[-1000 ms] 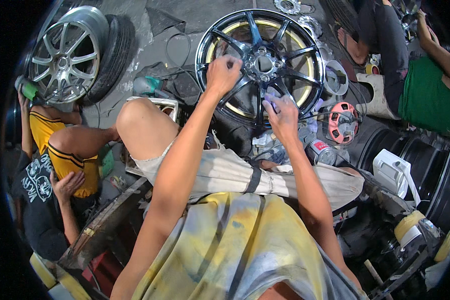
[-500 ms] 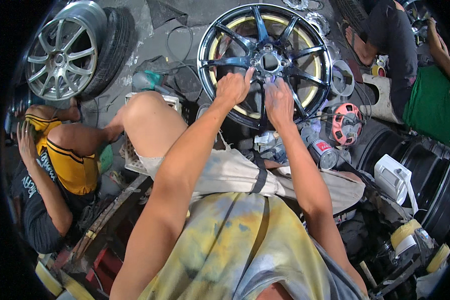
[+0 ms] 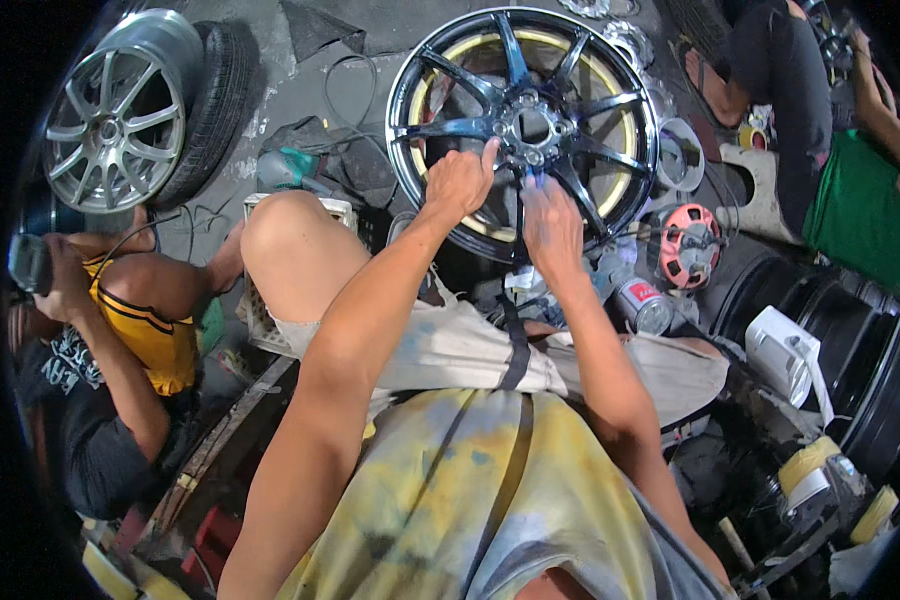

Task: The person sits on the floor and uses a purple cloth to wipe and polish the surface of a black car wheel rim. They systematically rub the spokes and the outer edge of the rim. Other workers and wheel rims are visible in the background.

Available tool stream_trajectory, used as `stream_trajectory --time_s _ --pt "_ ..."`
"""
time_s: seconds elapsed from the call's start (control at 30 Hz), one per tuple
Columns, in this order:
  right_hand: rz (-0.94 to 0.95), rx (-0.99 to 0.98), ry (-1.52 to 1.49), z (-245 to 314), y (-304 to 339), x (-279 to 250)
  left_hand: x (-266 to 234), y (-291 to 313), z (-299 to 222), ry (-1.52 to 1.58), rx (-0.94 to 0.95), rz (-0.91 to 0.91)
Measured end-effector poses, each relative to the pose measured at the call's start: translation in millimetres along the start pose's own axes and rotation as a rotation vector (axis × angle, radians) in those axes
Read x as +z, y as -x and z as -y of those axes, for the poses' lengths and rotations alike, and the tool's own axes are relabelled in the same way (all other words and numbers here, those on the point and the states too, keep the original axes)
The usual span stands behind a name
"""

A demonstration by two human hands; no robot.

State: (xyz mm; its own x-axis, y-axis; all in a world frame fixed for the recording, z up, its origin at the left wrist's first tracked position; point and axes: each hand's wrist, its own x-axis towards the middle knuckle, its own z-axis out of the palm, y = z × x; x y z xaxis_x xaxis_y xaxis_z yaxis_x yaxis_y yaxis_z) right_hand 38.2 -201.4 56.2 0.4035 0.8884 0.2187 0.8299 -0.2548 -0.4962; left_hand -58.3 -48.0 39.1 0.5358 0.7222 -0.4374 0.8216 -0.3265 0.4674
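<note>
A wheel rim (image 3: pixel 479 82) with dark, glossy blue-black spokes and a shiny outer lip is propped in front of me. My left hand (image 3: pixel 459 182) is curled round a lower-left spoke close to the hub, one digit stretched up along the hub face. On the lower spokes just below the hub, my right hand (image 3: pixel 553 222) presses with its fingers bunched together. Its fingertips look bluish and slightly smeared; whatever they may hold is hidden.
A silver rim (image 3: pixel 110 135) leans by a tyre (image 3: pixel 215 110) at far left. A teal power tool (image 3: pixel 290 168), a red-faced round object (image 3: pixel 690 247) and a can (image 3: pixel 648 305) lie around my rim. Co-workers sit on both sides, the left one holding a dark tool (image 3: pixel 30 263).
My right hand has slid slightly down from the hub; my left hand stays nearly in place. The left co-worker's hand has risen, now showing a dark tool.
</note>
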Motion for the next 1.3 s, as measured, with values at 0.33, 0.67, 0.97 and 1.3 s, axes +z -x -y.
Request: stream_trajectory --time_s 0.33,0.67,0.97,1.3 --pt "0.103 0.042 0.046 0.3 -10.0 -0.1 5.1 -0.1 3.1 0.008 0.01 -0.035" --pt "0.121 0.032 0.096 -9.2 -24.5 -1.3 9.1 -2.3 7.4 0.022 0.028 -0.039" --pt "0.085 0.048 0.103 -13.4 -26.8 -3.6 4.0 -0.9 4.5 0.021 -0.01 0.043" --pt "0.016 0.106 0.07 3.9 8.8 5.1 8.9 2.9 7.9 0.028 0.015 -0.009"
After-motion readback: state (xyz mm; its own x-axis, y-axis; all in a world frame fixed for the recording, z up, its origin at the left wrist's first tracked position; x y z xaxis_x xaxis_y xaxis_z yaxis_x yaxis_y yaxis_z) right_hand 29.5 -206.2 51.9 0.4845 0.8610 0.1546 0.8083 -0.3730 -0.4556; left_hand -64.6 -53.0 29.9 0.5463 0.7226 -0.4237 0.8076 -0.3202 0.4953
